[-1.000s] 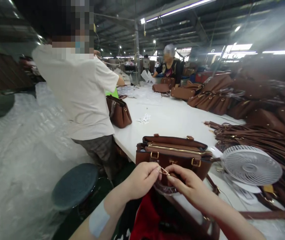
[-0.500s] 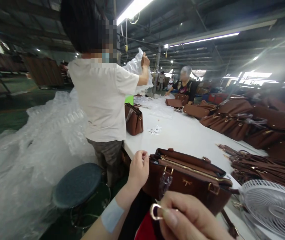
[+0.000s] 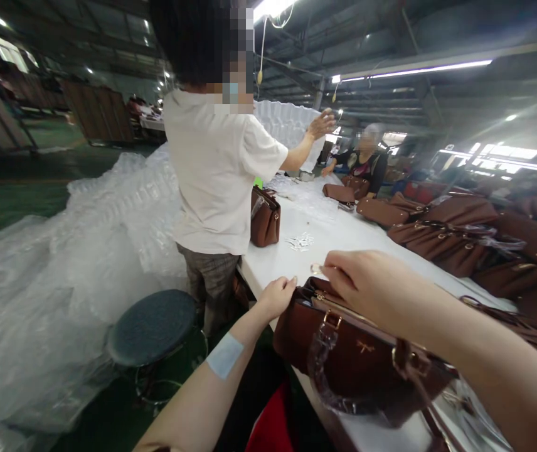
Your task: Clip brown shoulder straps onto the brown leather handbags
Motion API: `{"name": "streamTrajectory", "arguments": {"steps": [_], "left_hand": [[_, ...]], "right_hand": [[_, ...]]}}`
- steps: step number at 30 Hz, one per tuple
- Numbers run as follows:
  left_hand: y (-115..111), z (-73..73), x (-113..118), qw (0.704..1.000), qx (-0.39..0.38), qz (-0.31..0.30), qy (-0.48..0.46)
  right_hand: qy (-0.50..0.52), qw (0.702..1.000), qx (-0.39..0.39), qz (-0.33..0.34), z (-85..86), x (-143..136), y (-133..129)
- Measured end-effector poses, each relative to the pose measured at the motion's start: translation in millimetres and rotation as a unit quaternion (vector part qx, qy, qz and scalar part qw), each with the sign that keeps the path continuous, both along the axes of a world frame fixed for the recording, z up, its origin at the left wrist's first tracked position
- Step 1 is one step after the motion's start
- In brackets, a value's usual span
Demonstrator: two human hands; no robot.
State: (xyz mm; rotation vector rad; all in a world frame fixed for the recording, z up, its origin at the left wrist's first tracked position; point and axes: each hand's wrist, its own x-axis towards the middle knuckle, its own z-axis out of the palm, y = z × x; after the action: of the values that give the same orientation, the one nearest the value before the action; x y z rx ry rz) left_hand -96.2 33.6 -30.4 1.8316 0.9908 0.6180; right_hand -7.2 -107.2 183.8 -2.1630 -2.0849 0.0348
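Note:
A brown handbag [image 3: 344, 342] stands at the near edge of the white table, its gold zipper partly covered by my right arm. My left hand [image 3: 278, 296] pinches the bag's upper left end with closed fingers. Above the bag's left end, my right hand [image 3: 350, 273] is closed on a gold metal clasp [image 3: 315, 269], which sticks out past the fingertips. A plastic-wrapped handle [image 3: 318, 361] hangs down the bag's front, beside a small gold bow [image 3: 366, 346]. A brown strap [image 3: 431, 408] trails below its right end.
A person in a white shirt [image 3: 212, 169] stands ahead left, holding up clear plastic sheet [image 3: 292, 125]. Another brown bag [image 3: 265, 220] stands on the table [image 3: 344, 232]. Brown bags [image 3: 451, 216] are piled right. Left are a round stool [image 3: 153, 326] and heaped plastic [image 3: 61, 301].
My right hand has carried the gold clasp forward and up, from in front of the bag to above its left end. My left hand stays at the bag's end. The co-worker's plastic spreads wider.

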Motion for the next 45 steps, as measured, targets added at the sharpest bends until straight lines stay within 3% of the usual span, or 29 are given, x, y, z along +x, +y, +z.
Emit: {"name": "streamTrajectory", "arguments": {"steps": [2, 4, 9, 13, 15, 18, 21, 27, 35, 40, 45], "left_hand": [[3, -0.4, 3, 1.0, -0.024, -0.016, -0.003], [5, -0.4, 2, 0.998, -0.055, -0.032, -0.008], [8, 6.2, -4, 0.988, -0.139, -0.062, -0.029], [8, 12.9, -3, 0.981, -0.175, -0.065, -0.059], [4, 14.1, -1, 0.985, -0.147, -0.043, -0.078], [-5, 14.2, -2, 0.993, 0.008, -0.013, -0.117], [-15, 14.4, -6, 0.976, 0.156, 0.003, -0.15], [-19, 10.4, -7, 0.955, 0.23, -0.009, -0.186], [-16, 4.0, -3, 0.961, 0.23, -0.03, -0.153], [-14, 3.5, -4, 0.972, 0.173, -0.03, -0.154], [-14, 6.0, -5, 0.973, 0.18, -0.033, -0.142]], "right_hand": [[-0.12, 0.991, -0.032, -0.047, -3.1, 24, 23], [-0.15, 0.985, -0.065, -0.053, -14.6, 37, 40], [-0.109, 0.988, -0.113, -0.004, -53.9, 41, 64], [-0.07, 0.991, -0.115, -0.011, -83.3, 38, 71], [-0.051, 0.993, -0.101, -0.023, -95.7, 38, 72], [-0.032, 0.995, -0.085, -0.034, -107.8, 40, 71], [-0.021, 0.995, -0.093, -0.025, -111.1, 41, 70], [-0.05, 0.991, -0.122, -0.026, -109.2, 39, 72], [-0.058, 0.989, -0.136, -0.013, -108.2, 38, 74], [-0.046, 0.989, -0.144, 0.005, -101.2, 38, 70], [-0.02, 0.985, -0.17, 0.005, -93.4, 35, 70]]}}
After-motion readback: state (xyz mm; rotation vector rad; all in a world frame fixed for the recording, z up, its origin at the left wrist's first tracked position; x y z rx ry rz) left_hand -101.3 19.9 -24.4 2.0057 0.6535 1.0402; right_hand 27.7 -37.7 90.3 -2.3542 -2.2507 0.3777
